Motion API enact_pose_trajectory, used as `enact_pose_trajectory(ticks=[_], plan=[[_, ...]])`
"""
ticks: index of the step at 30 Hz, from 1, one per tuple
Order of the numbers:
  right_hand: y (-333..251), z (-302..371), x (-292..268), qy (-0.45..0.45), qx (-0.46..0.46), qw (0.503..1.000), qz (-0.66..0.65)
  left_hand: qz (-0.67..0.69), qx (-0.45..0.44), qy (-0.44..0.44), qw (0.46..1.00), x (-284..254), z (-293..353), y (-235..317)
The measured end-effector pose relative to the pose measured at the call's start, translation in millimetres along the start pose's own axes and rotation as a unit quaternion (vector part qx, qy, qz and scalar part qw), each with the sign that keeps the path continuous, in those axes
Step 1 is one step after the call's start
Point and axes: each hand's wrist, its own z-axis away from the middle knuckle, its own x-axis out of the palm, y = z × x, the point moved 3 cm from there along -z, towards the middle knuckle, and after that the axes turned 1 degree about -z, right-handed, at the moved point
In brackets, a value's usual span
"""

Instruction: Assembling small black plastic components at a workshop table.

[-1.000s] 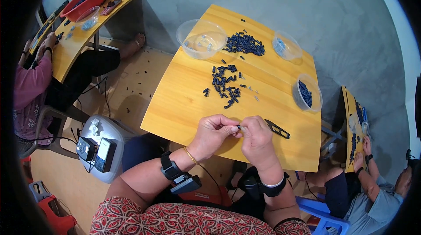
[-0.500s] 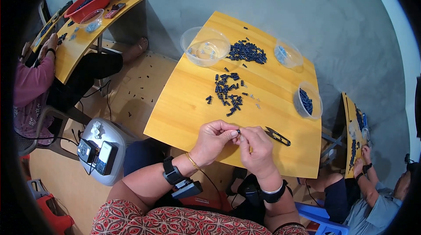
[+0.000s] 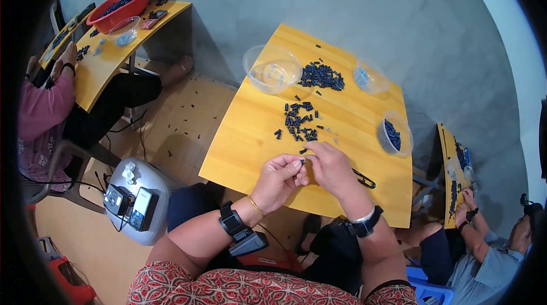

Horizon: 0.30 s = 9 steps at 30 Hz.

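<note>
Over the near part of the yellow table (image 3: 250, 134), my left hand (image 3: 276, 185) pinches a small black plastic piece (image 3: 302, 162) between thumb and forefinger. Just right of it, my right hand (image 3: 330, 169) is closed, thumb and forefinger together close to the piece. Whether those fingers hold anything is too small to make out. A loose group of black pieces (image 3: 297, 120) lies beyond my hands, with a few tiny clear bits (image 3: 335, 134) at its right. Partly behind my right hand lie black thread snips (image 3: 364, 178).
A larger black heap (image 3: 322, 76) lies farther back, beside a clear bowl (image 3: 259, 80). Two clear tubs, one with pale bits (image 3: 363, 77) and one with black pieces (image 3: 393, 136), stand along the right. Co-workers sit at tables left and right. A grey stool (image 3: 142, 214) carries devices.
My right hand has shifted slightly up, its fingertips drawing apart from the left hand's. The left hand still holds the black piece. The whole view has tilted a little.
</note>
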Motion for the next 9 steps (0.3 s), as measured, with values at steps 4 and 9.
enact_pose_trajectory(ticks=[4,9], plan=[[11.9,-4.7,19.0,-0.067,0.006,0.996,0.057,0.005,0.005,-0.001,1.0,-1.2,-1.5,0.5],[19.2,-1.8,25.8,-0.108,0.047,0.991,0.065,0.002,0.005,-0.003,1.0,-1.0,-2.1,-1.2]])
